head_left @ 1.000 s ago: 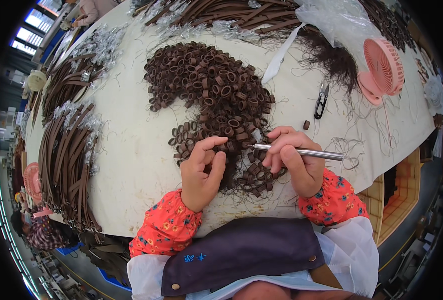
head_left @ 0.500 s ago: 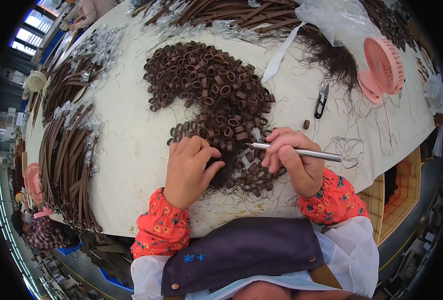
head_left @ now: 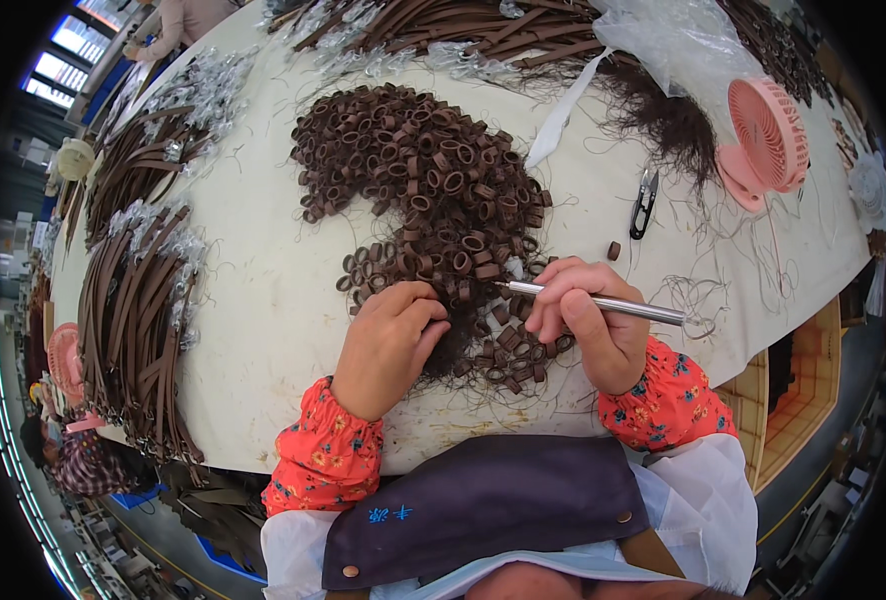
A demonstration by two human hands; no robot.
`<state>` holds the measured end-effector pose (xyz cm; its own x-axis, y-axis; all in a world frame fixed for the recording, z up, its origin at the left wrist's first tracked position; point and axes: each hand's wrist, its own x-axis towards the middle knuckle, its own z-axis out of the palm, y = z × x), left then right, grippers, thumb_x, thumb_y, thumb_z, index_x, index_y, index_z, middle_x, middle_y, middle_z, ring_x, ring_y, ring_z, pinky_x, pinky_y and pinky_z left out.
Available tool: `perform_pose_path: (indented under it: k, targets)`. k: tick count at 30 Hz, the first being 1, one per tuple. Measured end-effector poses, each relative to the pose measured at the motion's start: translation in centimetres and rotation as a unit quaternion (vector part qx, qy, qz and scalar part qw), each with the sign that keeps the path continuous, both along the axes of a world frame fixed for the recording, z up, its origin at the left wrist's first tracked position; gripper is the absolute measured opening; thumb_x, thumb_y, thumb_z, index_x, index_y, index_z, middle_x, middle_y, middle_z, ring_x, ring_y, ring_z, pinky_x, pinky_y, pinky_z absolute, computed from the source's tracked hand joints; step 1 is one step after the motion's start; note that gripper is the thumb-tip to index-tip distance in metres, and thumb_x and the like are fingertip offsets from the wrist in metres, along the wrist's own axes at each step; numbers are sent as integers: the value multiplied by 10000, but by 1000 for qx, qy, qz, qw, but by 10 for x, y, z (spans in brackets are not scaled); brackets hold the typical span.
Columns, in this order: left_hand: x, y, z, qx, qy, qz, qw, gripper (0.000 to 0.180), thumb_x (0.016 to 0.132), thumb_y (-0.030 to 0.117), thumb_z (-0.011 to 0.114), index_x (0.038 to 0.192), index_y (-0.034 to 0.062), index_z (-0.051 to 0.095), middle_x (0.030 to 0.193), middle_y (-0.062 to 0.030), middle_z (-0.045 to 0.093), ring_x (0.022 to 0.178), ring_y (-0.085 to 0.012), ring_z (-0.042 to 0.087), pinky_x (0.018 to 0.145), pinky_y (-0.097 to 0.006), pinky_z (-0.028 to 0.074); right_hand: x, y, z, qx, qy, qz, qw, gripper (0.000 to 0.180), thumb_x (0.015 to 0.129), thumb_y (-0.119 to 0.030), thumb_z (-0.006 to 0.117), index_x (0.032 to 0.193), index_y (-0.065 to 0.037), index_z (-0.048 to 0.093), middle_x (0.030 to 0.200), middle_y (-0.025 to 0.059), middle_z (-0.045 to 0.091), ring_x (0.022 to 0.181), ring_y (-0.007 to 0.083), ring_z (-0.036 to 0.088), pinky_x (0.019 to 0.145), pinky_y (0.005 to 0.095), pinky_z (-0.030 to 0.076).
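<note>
A large pile of small brown strap loops [head_left: 418, 150] lies in the middle of the table. My left hand [head_left: 388, 345] is at the pile's near edge, its fingers curled together beside a clump of dark loose threads [head_left: 451, 350]. What those fingers hold, if anything, is hidden. Between the fingers and thumb of my right hand [head_left: 598, 315] is a slim silver pen-shaped tool [head_left: 613, 303]. Its thin dark tip points left, at the loops near my left fingertips. More loops [head_left: 513, 350] lie loosely between my two hands, with cut thread ends around them.
Black-handled thread snips [head_left: 644, 205] and a single loop [head_left: 614, 250] lie right of the pile. A pink fan [head_left: 763, 140] stands farther right. Bundles of brown straps [head_left: 133, 330] line the left side and more straps [head_left: 463, 28] the far edge, beside clear plastic [head_left: 678, 45].
My left fingers have drawn in and curled closer, uncovering some loops above them. My right hand and the pen-shaped tool have hardly moved.
</note>
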<state>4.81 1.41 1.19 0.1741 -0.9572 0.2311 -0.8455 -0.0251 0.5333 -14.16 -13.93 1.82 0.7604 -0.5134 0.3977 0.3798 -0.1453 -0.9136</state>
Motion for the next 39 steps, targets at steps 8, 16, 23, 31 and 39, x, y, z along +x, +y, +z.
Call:
perform_pose_path:
  k: [8, 16, 23, 31, 39]
  targets:
    - [-17, -4, 6, -46, 409, 1, 911, 50, 908, 4, 591, 954, 10, 610, 1026, -102, 648, 846, -126, 618, 716, -254, 494, 11, 1, -5, -243, 31, -51, 968, 268, 813, -11, 686, 1067, -70, 625, 924, 93, 660, 811, 240, 643, 745, 342, 506]
    - [-30, 1, -4, 29, 636, -39, 770, 115, 985, 80, 510, 1067, 1, 523, 892, -42, 628, 752, -65, 586, 663, -208, 471, 12, 9, -8, -259, 32, -41, 964, 366, 732, 7, 734, 1062, -97, 616, 907, 103, 638, 820, 278, 635, 690, 350, 520]
    - [-32, -1, -5, -14, 546, -4, 838, 176, 926, 62, 615, 1088, -3, 596, 864, -40, 665, 752, -73, 607, 656, -216, 486, 12, 11, -5, -240, 38, -91, 966, 345, 700, 25, 715, 1010, -91, 616, 864, 98, 630, 787, 263, 630, 660, 340, 519]
    - [-37, -1, -3, -96, 273, 19, 957, 109, 860, -52, 638, 961, -16, 658, 904, -86, 661, 754, -101, 604, 656, -222, 465, 11, 12, -7, -247, 41, -80, 965, 341, 683, 17, 709, 991, -90, 609, 863, 96, 618, 774, 277, 610, 667, 352, 510]
    - [-41, -2, -15, -63, 546, -1, 836, 69, 978, 34, 486, 1036, -2, 496, 951, -87, 645, 734, -78, 585, 628, -209, 475, 15, 10, -5, -291, 39, -62, 954, 317, 689, 8, 710, 965, -96, 597, 870, 85, 614, 806, 289, 605, 732, 377, 490]
